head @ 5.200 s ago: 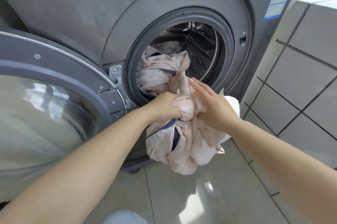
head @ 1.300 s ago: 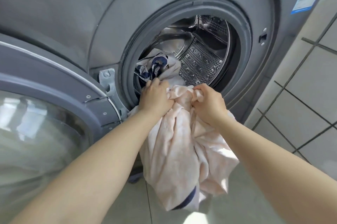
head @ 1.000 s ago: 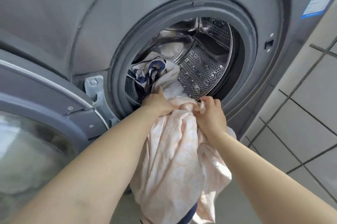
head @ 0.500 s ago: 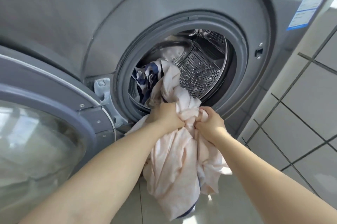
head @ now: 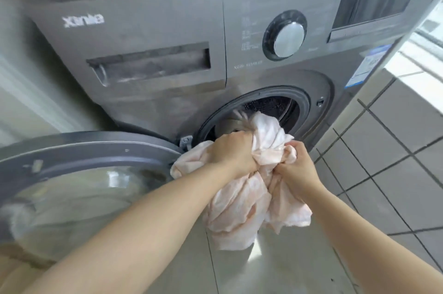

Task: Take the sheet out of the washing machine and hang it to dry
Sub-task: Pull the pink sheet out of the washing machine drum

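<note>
A pale pink sheet [head: 242,207] hangs bunched in front of the grey washing machine [head: 167,30]. Its upper end still reaches into the round drum opening [head: 297,106]. My left hand [head: 232,152] grips a fistful of the sheet just outside the opening. My right hand [head: 297,169] grips another bunch of it slightly lower and to the right. The rest of the fabric dangles below both hands above the floor. What lies deeper in the drum is hidden by the sheet and by blur.
The machine's door [head: 79,174] with its glass window stands swung open at the lower left, close to my left arm. A grey tiled wall [head: 395,162] rises on the right. Glossy floor tiles [head: 275,269] lie below the sheet.
The view has risen and pulled back, so the machine's control panel now shows. Both hands have drawn the sheet further out of the drum, and the dark blue fabric is no longer seen.
</note>
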